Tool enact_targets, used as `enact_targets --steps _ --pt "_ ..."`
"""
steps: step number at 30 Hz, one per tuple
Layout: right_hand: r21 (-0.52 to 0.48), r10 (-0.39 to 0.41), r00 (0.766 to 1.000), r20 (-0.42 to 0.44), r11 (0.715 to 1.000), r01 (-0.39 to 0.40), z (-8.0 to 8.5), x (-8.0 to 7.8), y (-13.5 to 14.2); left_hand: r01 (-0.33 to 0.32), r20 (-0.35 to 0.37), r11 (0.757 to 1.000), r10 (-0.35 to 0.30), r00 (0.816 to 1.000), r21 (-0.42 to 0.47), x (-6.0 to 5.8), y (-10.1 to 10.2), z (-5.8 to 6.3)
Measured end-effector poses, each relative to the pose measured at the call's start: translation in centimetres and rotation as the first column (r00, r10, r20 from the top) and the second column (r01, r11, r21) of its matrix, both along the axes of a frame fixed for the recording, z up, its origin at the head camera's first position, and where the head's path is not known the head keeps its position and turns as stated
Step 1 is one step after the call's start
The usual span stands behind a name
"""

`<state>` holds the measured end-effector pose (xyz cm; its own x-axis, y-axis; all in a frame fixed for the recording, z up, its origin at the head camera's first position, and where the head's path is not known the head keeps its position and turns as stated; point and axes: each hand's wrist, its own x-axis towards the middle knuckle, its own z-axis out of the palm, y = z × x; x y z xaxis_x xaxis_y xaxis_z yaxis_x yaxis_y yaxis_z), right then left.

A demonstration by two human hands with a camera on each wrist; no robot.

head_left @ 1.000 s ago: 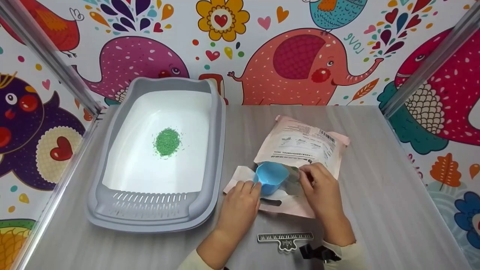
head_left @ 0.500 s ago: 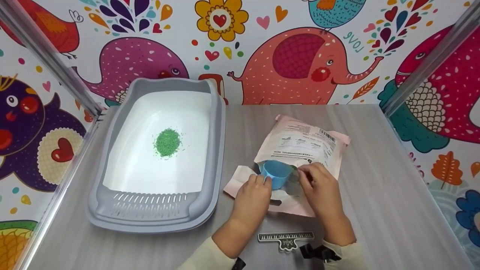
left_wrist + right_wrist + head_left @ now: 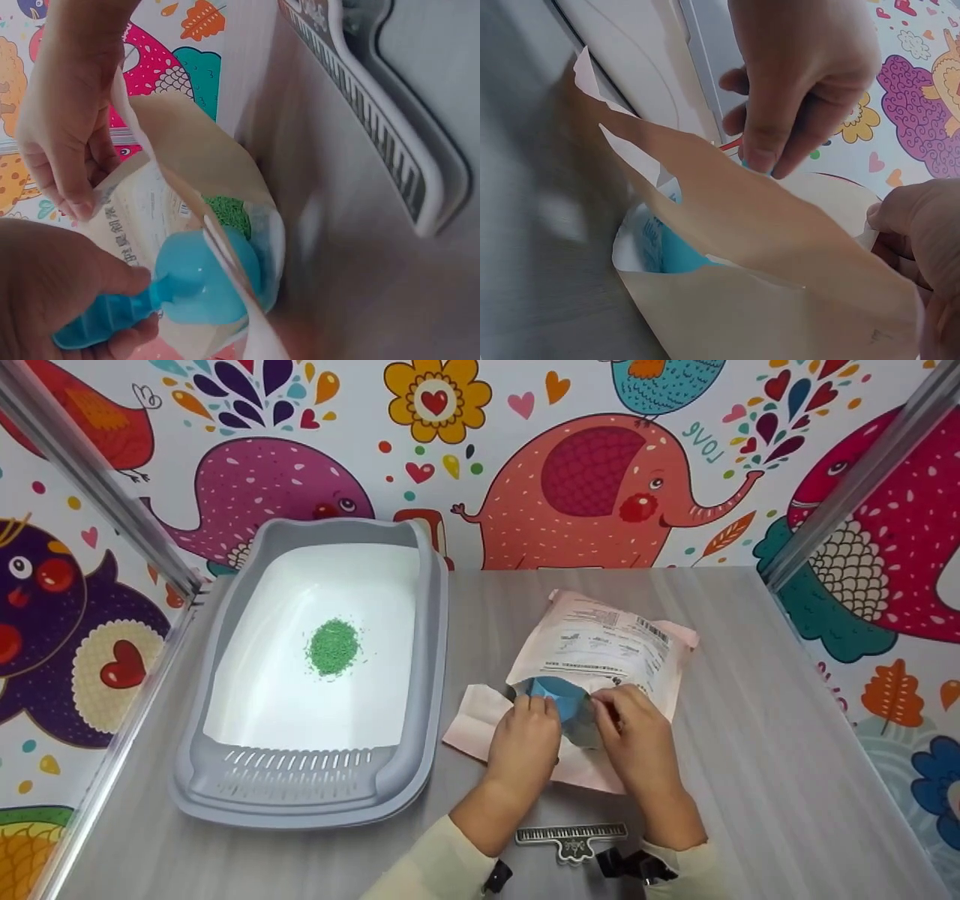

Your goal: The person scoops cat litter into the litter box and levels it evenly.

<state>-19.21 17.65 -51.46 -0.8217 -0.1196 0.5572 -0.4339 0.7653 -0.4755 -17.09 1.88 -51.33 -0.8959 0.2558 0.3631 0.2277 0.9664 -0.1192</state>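
Grey tray (image 3: 435, 607) with green granules (image 3: 333, 646); possibly a ruler (image 3: 570, 834).

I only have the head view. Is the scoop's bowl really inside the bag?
Observer: Yes. In the left wrist view the scoop has its bowl past the mouth of the bag.
Operator: Anything left in there?
Observer: Green granules lie deeper in, just beyond the bowl.
Operator: How is the scoop held?
Observer: The left hand grips its ribbed handle, outside the bag.
Operator: And the mouth?
Observer: The right hand pinches one edge and holds it open.
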Motion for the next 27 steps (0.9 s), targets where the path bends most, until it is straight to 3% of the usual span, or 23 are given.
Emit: enact_targets --steps 12,27 --pt "-0.014 0.006 0.999 -0.040 1.000 -0.006 -0.3 -0.1 -0.2 -0.017 -0.057 0.999 0.016 0.998 -0.031 -1.3 1.0 -0.7" --pt "-0.023 0.017 0.998 -0.058 1.000 -0.018 -0.4 -0.1 -0.5 -0.009 -0.031 0.997 0.007 1.000 -0.080 -3.0 1.6 -1.2"
